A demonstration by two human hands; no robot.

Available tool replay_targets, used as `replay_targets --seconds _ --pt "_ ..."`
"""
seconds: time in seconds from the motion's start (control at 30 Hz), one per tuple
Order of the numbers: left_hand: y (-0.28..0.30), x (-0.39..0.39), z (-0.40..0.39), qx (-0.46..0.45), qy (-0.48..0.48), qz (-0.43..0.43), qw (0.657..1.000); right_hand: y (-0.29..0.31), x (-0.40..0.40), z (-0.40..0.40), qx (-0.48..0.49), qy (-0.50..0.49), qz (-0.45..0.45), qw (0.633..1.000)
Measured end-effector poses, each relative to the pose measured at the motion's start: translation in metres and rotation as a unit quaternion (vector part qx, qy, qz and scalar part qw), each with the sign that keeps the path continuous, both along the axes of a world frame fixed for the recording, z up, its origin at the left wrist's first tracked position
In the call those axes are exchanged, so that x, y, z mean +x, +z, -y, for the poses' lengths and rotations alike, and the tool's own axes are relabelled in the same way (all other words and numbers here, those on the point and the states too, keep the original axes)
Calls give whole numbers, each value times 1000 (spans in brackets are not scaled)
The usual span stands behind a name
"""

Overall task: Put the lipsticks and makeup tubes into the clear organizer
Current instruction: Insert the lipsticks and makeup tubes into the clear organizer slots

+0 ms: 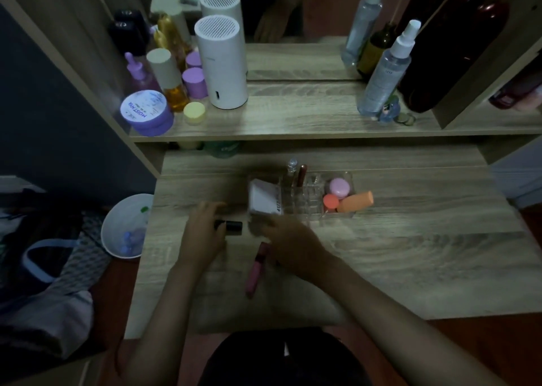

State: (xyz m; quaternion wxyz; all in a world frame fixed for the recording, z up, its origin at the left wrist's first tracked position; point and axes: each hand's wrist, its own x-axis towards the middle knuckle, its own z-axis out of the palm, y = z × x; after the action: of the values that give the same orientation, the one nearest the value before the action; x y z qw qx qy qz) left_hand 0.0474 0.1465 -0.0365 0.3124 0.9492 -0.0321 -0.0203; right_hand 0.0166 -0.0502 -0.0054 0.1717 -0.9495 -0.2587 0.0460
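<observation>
Pink tube [256, 270] lies on the desk [410, 253] under and just left of the right hand [289, 243]; whether those fingers have closed on it, cannot tell. Left hand [203, 233] wraps a black lipstick [231, 226]. Clear organizer [302, 198] sits just beyond both grips. Risk: dim light and narrow slots, so a rushed drop could tip the standing tubes [296, 174].

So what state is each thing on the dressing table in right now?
Clear organizer: upright on the table, partly filled.
Dark red lip tube: standing in an organizer slot.
White compact: closed, propped in the organizer's left section.
Orange sponge: lying in the right section.
Black lipstick: capped, gripped by the left hand.
Pink lip gloss tube: lying on the table beside the right hand.
</observation>
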Motion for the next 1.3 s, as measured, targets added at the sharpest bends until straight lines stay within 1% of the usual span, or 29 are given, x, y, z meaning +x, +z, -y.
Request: replay_targets --seconds 0.07,0.17,0.4,0.47,0.53,0.6,0.63,0.67,0.73,0.8,0.87,0.97,1.17,1.3 --pt "-5 -1 -6 28 -15 -32 999 -12 -3 -10 -53 53 -15 997" --pt "-9 -5 -12 31 -12 -39 999 -21 -2 -18 -106 76 -24 991" --pt "-8 -7 -14 37 3 -38 999 -16 10 -23 -127 71 -63 987" --pt "-6 -8 -14 40 -2 -45 998 -9 11 -19 -98 65 -76 990" --pt "-4 -9 -15 30 -6 -49 998 3 12 -7 -24 32 -114 993" --pt "0 -11 -15 -12 -3 -49 999 21 15 12 67 -31 -157 985" --pt "3 -13 -14 -38 -1 -46 998 30 17 25 106 -74 -161 978" --pt "7 -14 -13 -56 -2 -40 998 39 21 39 137 -123 -148 972" --pt "13 -15 -10 -70 -7 -22 997 55 31 67 167 -226 -100 954" --pt "20 -14 -5 -80 -13 2 997 64 45 90 170 -302 -56 936" --pt "26 -14 3 -95 -27 27 995 67 61 104 153 -342 -17 927" --pt "34 -12 17 -111 -46 46 992 62 76 108 125 -337 8 933" --pt "47 -2 47 -173 -46 62 982 45 86 98 91 -317 -8 944" --pt "49 12 63 -187 -35 77 979 49 87 94 105 -302 17 947"
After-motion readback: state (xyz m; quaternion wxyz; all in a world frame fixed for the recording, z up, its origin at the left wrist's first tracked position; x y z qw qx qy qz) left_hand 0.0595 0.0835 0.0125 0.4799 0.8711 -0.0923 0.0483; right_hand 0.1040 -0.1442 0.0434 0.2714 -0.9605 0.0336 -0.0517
